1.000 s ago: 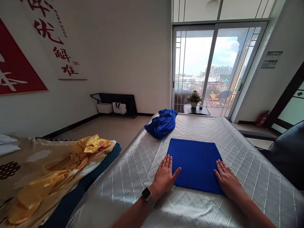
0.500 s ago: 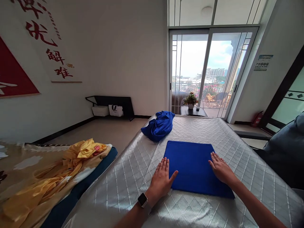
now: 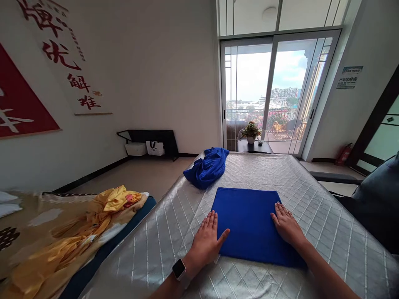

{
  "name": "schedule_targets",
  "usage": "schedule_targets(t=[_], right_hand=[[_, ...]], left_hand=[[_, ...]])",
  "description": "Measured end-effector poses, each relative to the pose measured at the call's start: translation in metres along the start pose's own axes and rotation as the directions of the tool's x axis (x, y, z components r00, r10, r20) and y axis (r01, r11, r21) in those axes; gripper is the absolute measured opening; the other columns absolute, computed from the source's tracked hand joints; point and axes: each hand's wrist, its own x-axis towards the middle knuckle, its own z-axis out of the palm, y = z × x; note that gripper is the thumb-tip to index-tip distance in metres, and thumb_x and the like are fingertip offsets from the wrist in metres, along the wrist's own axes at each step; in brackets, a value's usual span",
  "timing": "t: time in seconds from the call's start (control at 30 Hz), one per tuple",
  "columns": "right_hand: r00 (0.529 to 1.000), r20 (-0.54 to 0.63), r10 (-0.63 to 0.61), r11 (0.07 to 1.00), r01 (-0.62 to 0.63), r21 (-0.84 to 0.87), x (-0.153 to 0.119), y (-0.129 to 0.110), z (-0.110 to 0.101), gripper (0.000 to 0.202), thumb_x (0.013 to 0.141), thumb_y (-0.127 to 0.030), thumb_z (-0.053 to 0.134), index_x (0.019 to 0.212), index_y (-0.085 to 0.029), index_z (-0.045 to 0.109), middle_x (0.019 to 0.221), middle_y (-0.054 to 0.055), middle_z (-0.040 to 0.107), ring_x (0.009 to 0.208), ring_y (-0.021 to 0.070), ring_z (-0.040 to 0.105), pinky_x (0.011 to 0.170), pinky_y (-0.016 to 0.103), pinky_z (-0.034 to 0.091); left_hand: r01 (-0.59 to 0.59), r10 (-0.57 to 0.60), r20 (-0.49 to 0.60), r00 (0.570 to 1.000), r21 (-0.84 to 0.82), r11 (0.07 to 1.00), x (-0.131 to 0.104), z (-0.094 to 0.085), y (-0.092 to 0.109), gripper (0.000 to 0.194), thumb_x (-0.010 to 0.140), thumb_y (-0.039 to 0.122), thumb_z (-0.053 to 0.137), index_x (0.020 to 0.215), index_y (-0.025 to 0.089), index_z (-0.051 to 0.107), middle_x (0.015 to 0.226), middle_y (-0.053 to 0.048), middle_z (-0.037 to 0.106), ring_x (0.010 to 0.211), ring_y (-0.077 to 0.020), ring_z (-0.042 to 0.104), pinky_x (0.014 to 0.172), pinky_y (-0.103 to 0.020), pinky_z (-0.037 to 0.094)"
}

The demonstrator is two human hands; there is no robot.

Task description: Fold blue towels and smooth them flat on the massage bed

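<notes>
On the silver quilted cover [image 3: 174, 220], a flat, four-cornered piece of deep blue cloth [image 3: 246, 224] is lying in front of the person, between two bare hands. The left hand [image 3: 205, 245] is resting palm down along its left edge, the fingers pointing away and the thumb reaching onto the blue. The right hand [image 3: 287, 224] is lying flat over the right edge, just below the far right corner, while its forearm is crossing near the close right corner. Each grip is open, with fingers straight and holding nothing. The far edge is running nearly straight, and bare quilting is showing beyond it and on both sides.

Past the far left corner, a crumpled blue cloth [image 3: 207, 168] is sitting apart from the flat piece, near the cover's left border. The cover is shining with diamond stitching and wrinkling close to the person. A dark-faced watch [image 3: 178, 269] is circling the left wrist. At the left, bunched yellow fabric [image 3: 120, 199] is lying on beige patterned bedding [image 3: 40, 220]. Beyond the cover, a potted plant [image 3: 251, 133] is standing before glass sliding doors [image 3: 247, 79].
</notes>
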Motion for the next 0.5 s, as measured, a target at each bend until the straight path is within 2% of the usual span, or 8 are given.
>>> schedule_targets(t=[0.1, 0.17, 0.33, 0.43, 0.5], right_hand=[[1.0, -0.003, -0.008, 1.0, 0.008, -0.002, 0.0, -0.001, 0.0, 0.069, 0.103, -0.042, 0.016, 0.16, -0.002, 0.021, 0.168, 0.014, 0.016, 0.156, 0.0247, 0.014, 0.127, 0.045, 0.016], [1.0, -0.01, -0.013, 1.0, 0.013, -0.01, 0.001, -0.002, 0.001, 0.069, 0.103, -0.041, 0.016, 0.159, -0.002, 0.021, 0.168, 0.015, 0.016, 0.155, 0.0252, 0.014, 0.126, 0.045, 0.016], [0.998, -0.059, -0.033, 0.998, 0.031, -0.046, 0.001, 0.001, 0.008, 0.067, 0.103, -0.038, 0.02, 0.159, -0.001, 0.025, 0.167, 0.016, 0.019, 0.155, 0.0263, 0.018, 0.125, 0.047, 0.02], [0.994, -0.069, -0.082, 0.994, 0.076, -0.084, 0.0, 0.003, 0.011, 0.062, 0.102, -0.033, 0.025, 0.157, -0.005, 0.034, 0.166, 0.016, 0.021, 0.154, 0.0268, 0.02, 0.124, 0.048, 0.023], [0.994, -0.057, -0.091, 0.991, 0.084, -0.101, -0.001, 0.004, 0.011, 0.061, 0.102, -0.032, 0.025, 0.156, -0.007, 0.037, 0.166, 0.014, 0.021, 0.154, 0.0266, 0.019, 0.124, 0.048, 0.023]], left_hand=[[-0.009, 0.009, 0.004, 1.0, -0.005, 1.0, 0.005, -0.004, 0.014, 0.094, 0.099, 0.074, 0.018, 0.16, 0.004, 0.024, 0.167, -0.02, 0.015, 0.155, -0.0299, 0.015, 0.126, -0.052, 0.022], [-0.065, 0.065, 0.006, 0.998, -0.02, 0.998, 0.011, -0.005, 0.031, 0.094, 0.099, 0.074, 0.015, 0.16, 0.002, 0.024, 0.167, -0.02, 0.015, 0.156, -0.0296, 0.015, 0.126, -0.051, 0.022], [-0.312, 0.309, -0.043, 0.95, -0.073, 0.947, 0.039, 0.005, 0.099, 0.085, 0.103, 0.065, 0.013, 0.16, 0.004, 0.027, 0.166, -0.018, 0.023, 0.156, -0.0267, 0.017, 0.127, -0.045, 0.022], [-0.383, 0.377, -0.071, 0.924, -0.113, 0.917, 0.062, 0.016, 0.139, 0.08, 0.105, 0.06, 0.014, 0.159, 0.003, 0.028, 0.166, -0.018, 0.025, 0.156, -0.0258, 0.017, 0.128, -0.044, 0.02], [-0.395, 0.389, -0.069, 0.919, -0.141, 0.908, 0.076, 0.023, 0.157, 0.079, 0.105, 0.058, 0.014, 0.159, 0.002, 0.027, 0.167, -0.018, 0.024, 0.156, -0.0252, 0.016, 0.128, -0.044, 0.019]])
